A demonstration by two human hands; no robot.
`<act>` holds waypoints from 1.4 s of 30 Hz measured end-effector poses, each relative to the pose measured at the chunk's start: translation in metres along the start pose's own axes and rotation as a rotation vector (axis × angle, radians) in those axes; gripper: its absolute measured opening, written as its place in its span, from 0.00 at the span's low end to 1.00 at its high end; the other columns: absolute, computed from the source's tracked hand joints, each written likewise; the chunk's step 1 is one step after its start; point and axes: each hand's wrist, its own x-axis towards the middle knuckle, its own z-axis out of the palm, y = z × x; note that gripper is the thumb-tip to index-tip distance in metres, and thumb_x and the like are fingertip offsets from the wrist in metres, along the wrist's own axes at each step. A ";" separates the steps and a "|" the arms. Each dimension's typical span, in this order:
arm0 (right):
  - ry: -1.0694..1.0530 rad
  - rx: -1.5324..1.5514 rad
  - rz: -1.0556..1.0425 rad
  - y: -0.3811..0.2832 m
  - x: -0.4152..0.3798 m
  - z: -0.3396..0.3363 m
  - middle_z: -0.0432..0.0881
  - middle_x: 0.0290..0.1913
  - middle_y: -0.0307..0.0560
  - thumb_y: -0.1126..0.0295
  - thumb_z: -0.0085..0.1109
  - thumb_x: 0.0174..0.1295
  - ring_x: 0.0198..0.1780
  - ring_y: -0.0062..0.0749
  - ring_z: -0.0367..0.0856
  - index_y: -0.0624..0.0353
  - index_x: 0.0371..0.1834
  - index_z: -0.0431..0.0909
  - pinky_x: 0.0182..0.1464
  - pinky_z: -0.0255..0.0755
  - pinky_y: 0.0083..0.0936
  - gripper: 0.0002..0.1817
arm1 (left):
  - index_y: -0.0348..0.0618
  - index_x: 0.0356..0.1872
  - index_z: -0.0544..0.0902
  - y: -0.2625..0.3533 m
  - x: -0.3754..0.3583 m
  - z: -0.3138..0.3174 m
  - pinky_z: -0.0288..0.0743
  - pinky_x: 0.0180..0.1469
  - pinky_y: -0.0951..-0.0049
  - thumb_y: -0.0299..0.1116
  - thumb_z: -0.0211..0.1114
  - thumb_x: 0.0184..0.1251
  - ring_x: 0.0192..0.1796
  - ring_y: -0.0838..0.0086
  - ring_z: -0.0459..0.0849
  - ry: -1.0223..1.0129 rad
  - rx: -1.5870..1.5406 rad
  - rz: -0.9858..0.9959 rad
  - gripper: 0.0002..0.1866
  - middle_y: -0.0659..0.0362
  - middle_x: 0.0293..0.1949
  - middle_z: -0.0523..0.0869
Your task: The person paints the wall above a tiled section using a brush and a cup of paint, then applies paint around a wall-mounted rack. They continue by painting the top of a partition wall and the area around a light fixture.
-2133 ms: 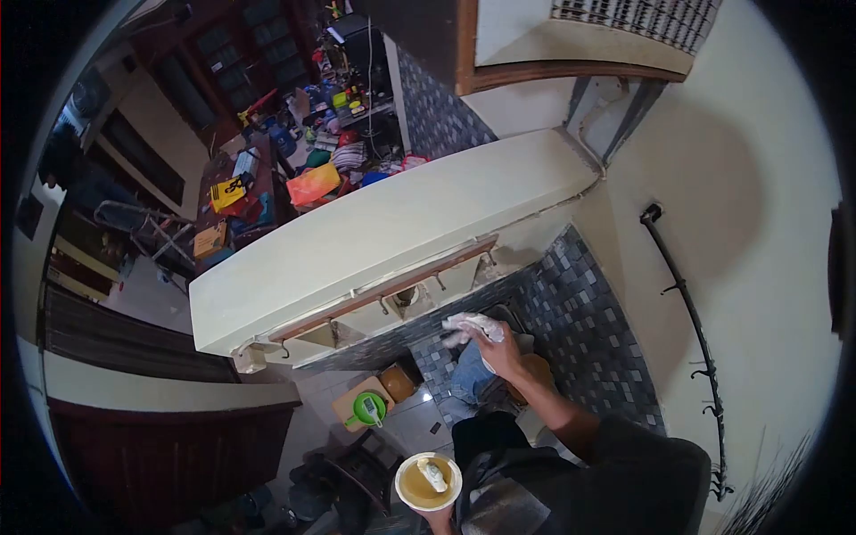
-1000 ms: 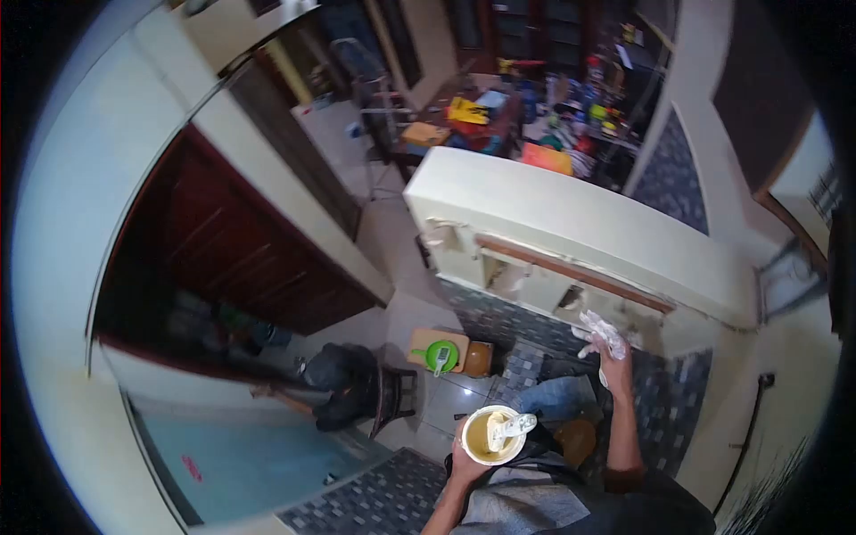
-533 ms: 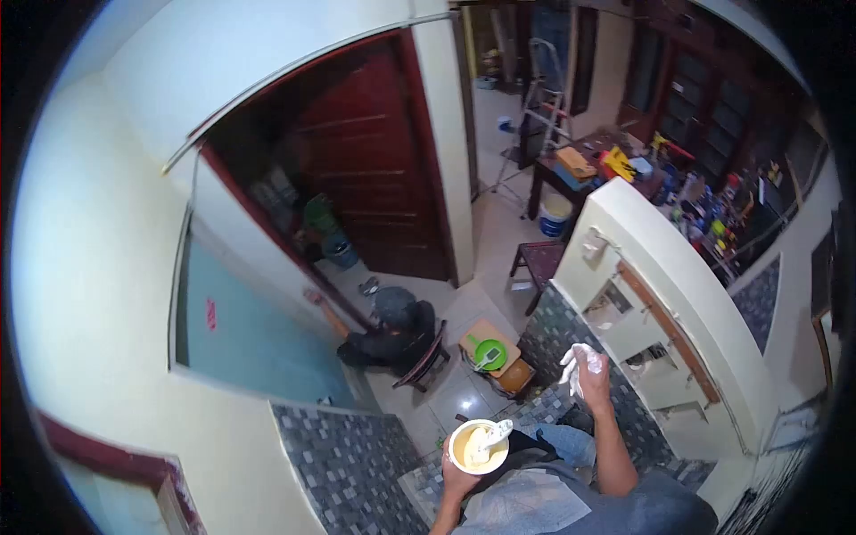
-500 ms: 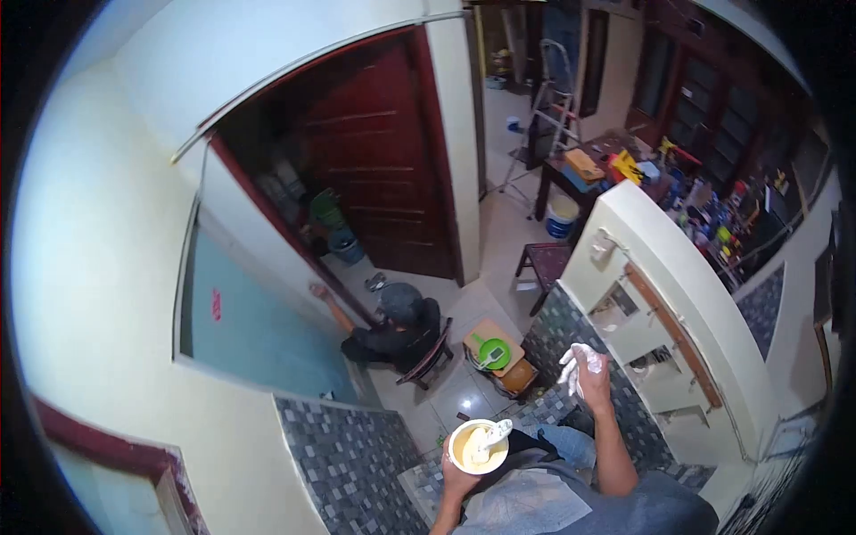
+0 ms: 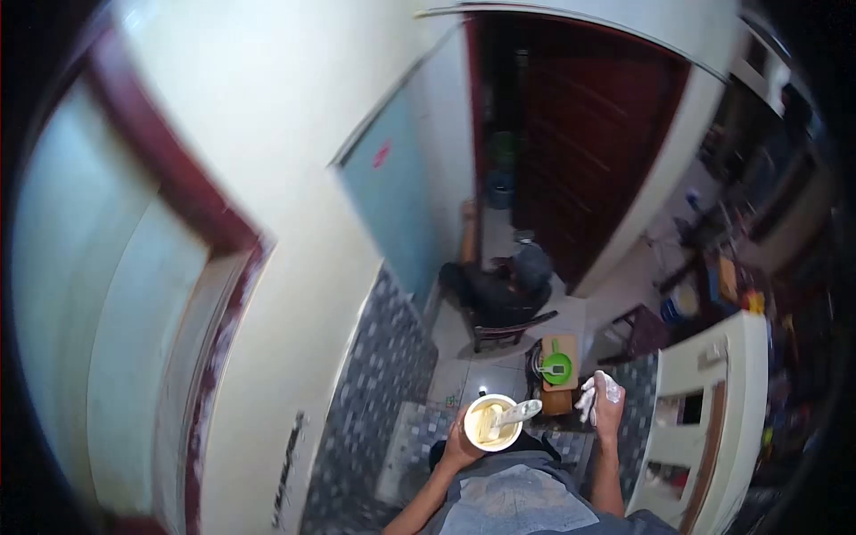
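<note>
My left hand (image 5: 459, 448) is wrapped round the side of a white tub (image 5: 469, 435) in front of my body. Inside is a cream-coloured paste (image 5: 486, 421). A paste-smeared handle (image 5: 520, 411) sticks out over the rim to the right; its lower end is hidden in the paste. To the right, my right hand (image 5: 610, 414) is raised, fingers curled round a white, crumpled, cloth-like piece (image 5: 588, 399). The exact kind of that piece cannot be made out. The two hands are apart.
A person (image 5: 508, 290) sits on a chair (image 5: 513, 332) by the dark red door (image 5: 597, 152), one hand at the frame. Below stand a green pan (image 5: 556, 368) and a board. A tiled low wall (image 5: 357, 374) is left, a shelved partition (image 5: 749, 374) right.
My view has swung to the left, so the door and seated person now appear further right. Both hands keep their holds, and the tub stays in front of me.
</note>
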 end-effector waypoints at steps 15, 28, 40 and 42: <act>-0.696 -0.265 0.001 -0.038 0.007 0.093 0.83 0.33 0.42 0.66 0.54 0.66 0.36 0.21 0.79 0.65 0.41 0.80 0.41 0.71 0.21 0.12 | 0.41 0.55 0.72 0.018 -0.097 0.051 0.66 0.61 0.63 0.30 0.78 0.36 0.57 0.57 0.74 0.699 0.001 -0.296 0.38 0.51 0.53 0.75; -1.343 -0.641 -0.138 -0.006 0.006 0.156 0.81 0.41 0.43 0.70 0.57 0.61 0.42 0.23 0.77 0.67 0.44 0.78 0.48 0.71 0.21 0.13 | 0.40 0.53 0.74 0.026 -0.145 0.081 0.70 0.57 0.63 0.32 0.78 0.41 0.54 0.60 0.77 1.241 0.003 -0.298 0.33 0.52 0.51 0.79; -2.067 -0.716 -0.708 0.005 -0.117 0.271 0.73 0.59 0.53 0.71 0.69 0.48 0.62 0.48 0.66 0.60 0.50 0.74 0.61 0.61 0.41 0.24 | 0.41 0.51 0.75 0.028 -0.214 0.019 0.69 0.56 0.62 0.35 0.76 0.43 0.53 0.58 0.76 1.418 0.164 -0.298 0.31 0.52 0.51 0.79; -2.122 -0.730 -0.828 0.022 -0.125 0.283 0.73 0.56 0.53 0.73 0.69 0.48 0.59 0.52 0.64 0.58 0.48 0.75 0.58 0.62 0.42 0.22 | 0.40 0.53 0.74 0.008 -0.225 0.023 0.68 0.57 0.61 0.36 0.77 0.43 0.55 0.57 0.75 1.484 0.144 -0.375 0.32 0.51 0.52 0.77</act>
